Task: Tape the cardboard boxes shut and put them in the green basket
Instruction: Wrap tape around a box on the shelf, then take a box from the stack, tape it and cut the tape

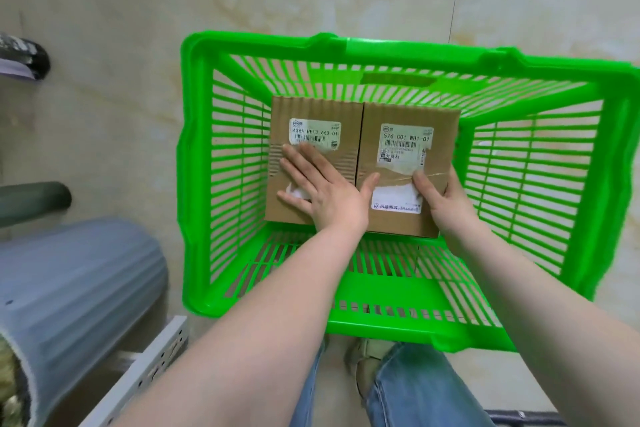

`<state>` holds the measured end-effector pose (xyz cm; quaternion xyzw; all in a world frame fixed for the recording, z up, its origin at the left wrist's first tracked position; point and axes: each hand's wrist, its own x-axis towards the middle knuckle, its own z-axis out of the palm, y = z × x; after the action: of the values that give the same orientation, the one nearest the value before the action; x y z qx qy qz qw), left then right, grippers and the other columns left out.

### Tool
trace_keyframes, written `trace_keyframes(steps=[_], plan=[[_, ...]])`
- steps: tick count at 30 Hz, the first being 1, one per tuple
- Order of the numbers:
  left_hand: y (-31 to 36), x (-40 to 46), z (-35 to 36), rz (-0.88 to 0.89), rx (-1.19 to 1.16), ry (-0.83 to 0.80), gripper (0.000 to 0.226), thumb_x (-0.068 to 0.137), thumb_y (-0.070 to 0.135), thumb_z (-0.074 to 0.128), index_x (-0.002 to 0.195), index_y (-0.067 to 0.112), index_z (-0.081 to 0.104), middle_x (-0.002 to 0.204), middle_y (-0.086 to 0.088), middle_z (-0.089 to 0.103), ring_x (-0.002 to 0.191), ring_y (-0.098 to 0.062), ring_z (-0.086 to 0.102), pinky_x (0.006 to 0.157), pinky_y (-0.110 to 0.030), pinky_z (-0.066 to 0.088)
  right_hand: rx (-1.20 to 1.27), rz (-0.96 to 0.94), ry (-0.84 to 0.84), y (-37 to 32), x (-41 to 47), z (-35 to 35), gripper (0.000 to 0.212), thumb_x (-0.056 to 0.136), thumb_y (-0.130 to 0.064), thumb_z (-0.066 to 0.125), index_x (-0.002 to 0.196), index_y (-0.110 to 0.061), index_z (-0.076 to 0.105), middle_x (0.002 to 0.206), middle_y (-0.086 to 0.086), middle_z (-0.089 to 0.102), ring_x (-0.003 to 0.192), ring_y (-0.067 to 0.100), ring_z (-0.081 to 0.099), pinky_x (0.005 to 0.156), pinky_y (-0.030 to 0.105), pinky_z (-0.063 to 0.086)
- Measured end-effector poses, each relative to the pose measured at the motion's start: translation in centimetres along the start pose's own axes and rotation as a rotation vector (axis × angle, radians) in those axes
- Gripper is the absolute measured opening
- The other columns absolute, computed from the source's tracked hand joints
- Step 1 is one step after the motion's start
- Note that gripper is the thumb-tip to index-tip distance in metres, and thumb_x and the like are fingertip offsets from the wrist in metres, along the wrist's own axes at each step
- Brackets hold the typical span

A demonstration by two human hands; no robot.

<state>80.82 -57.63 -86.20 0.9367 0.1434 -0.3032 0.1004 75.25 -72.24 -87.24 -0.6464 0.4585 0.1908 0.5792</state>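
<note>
Two cardboard boxes stand side by side inside the green basket [377, 317] on the floor. The left box [343, 114] carries a white shipping label. My left hand [322, 191] lies flat on its top with straight fingers, the thumb reaching onto the right box. The right box [443, 125] has a label and clear tape across its top. My right hand [446, 198] grips that box at its near right edge, thumb on top and fingers round the side.
The basket sits on a pale tiled floor, with bare basket floor showing on the boxes' near side and to their right. A grey ribbed bin [72, 291] and a metal shelf rail [149, 371] stand at lower left. My jeans and shoe [367, 367] show below the basket.
</note>
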Motion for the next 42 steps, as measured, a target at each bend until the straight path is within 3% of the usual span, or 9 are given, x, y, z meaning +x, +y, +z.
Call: trace_keyframes(steps=[2, 5, 9, 13, 17, 20, 23, 29, 42], plan=[[0.2, -0.1, -0.2, -0.013, 0.005, -0.013, 0.128, 0.076, 0.079, 0.048, 0.149, 0.001, -0.022, 0.157, -0.022, -0.027, 0.146, -0.035, -0.023, 0.110, -0.067, -0.009, -0.059, 0.008, 0.010, -0.3, -0.1, -0.1, 0.057, 0.090, -0.037, 0.066, 0.140, -0.022, 0.043, 0.104, -0.022, 0.063, 0.082, -0.017, 0.061, 0.072, 0.006, 0.048], [0.7, -0.5, -1.0, -0.041, 0.043, -0.010, 0.127, 0.077, 0.077, 0.051, 0.150, 0.000, -0.019, 0.157, -0.023, -0.025, 0.148, -0.036, -0.018, 0.113, -0.064, -0.005, -0.150, 0.034, 0.074, -1.3, -0.8, 0.2, 0.072, 0.089, -0.037, 0.067, 0.148, -0.016, 0.031, 0.131, 0.000, 0.060, 0.111, 0.010, 0.061, 0.100, 0.030, 0.046], [1.6, -1.6, -3.5, -0.062, 0.029, 0.029, 0.121, 0.079, 0.069, 0.058, 0.153, 0.002, -0.012, 0.161, -0.020, -0.015, 0.150, -0.033, -0.005, 0.117, -0.057, -0.002, -0.414, 0.037, 0.231, -3.9, -2.7, 1.0, 0.090, 0.089, -0.039, 0.067, 0.153, -0.004, 0.015, 0.155, 0.016, 0.031, 0.143, 0.029, 0.029, 0.116, 0.038, 0.024], [1.3, -3.9, -8.0, -0.096, -0.131, 0.066, 0.094, 0.085, 0.056, 0.064, 0.154, 0.012, 0.017, 0.157, -0.011, 0.022, 0.142, -0.029, 0.026, 0.115, -0.046, 0.022, -0.558, -0.059, 0.298, -8.4, -6.5, 1.6, 0.067, 0.089, -0.035, 0.068, 0.141, -0.005, 0.039, 0.140, 0.019, 0.047, 0.131, 0.032, 0.042, 0.107, 0.037, 0.030], [-2.1, -8.3, -15.8, -0.206, -0.664, -0.077, 0.039, 0.093, 0.027, 0.064, 0.127, 0.008, 0.056, 0.125, -0.009, 0.058, 0.113, -0.023, 0.055, 0.095, -0.029, 0.041, -0.125, -0.025, -0.120, -15.1, -14.7, 2.4, 0.009, 0.094, -0.022, 0.063, 0.097, -0.015, 0.065, 0.100, 0.013, 0.072, 0.084, 0.016, 0.067, 0.079, 0.030, 0.054], [-6.1, -14.7, -22.9, -0.431, -1.140, -0.068, 0.006, 0.093, 0.011, 0.064, 0.097, 0.007, 0.064, 0.092, -0.005, 0.062, 0.083, -0.017, 0.056, 0.076, -0.027, 0.046, 0.030, 0.026, -0.364, -19.8, -22.9, 2.8, 0.007, 0.093, -0.020, 0.064, 0.094, -0.015, 0.068, 0.086, 0.004, 0.073, 0.072, 0.007, 0.066, 0.065, 0.017, 0.052], [-10.5, -22.2, -29.8, -0.592, -1.504, -0.036, 0.017, 0.095, 0.009, 0.060, 0.081, 0.017, 0.057, 0.077, 0.000, 0.058, 0.069, -0.008, 0.053, 0.063, -0.019, 0.042, 0.009, 0.031, -0.535, -23.6, -31.4, 3.7, 0.006, 0.093, -0.017, 0.063, 0.093, -0.013, 0.068, 0.081, 0.003, 0.071, 0.068, 0.007, 0.064, 0.065, 0.016, 0.051], [-18.1, -37.3, -39.6, -0.607, -1.967, 0.175, 0.007, 0.095, 0.011, 0.060, 0.091, 0.016, 0.060, 0.077, 0.004, 0.065, 0.066, -0.004, 0.061, 0.059, -0.015, 0.047, -0.178, -0.014, -0.806, -28.2, -47.0, 6.5, 0.005, 0.092, -0.013, 0.064, 0.089, -0.011, 0.068, 0.073, 0.001, 0.068, 0.059, 0.006, 0.059, 0.062, 0.015, 0.050], [-36.1, -66.8, -43.0, -0.635, -2.553, 0.970, 0.007, 0.094, 0.015, 0.061, 0.090, 0.014, 0.067, 0.077, 0.001, 0.070, 0.069, -0.009, 0.065, 0.063, -0.017, 0.051, -0.849, -0.262, -1.568, -21.8, -79.9, 16.2, 0.018, 0.089, -0.015, 0.067, 0.074, -0.019, 0.075, 0.077, 0.002, 0.072, 0.070, 0.010, 0.067, 0.065, 0.017, 0.052]])
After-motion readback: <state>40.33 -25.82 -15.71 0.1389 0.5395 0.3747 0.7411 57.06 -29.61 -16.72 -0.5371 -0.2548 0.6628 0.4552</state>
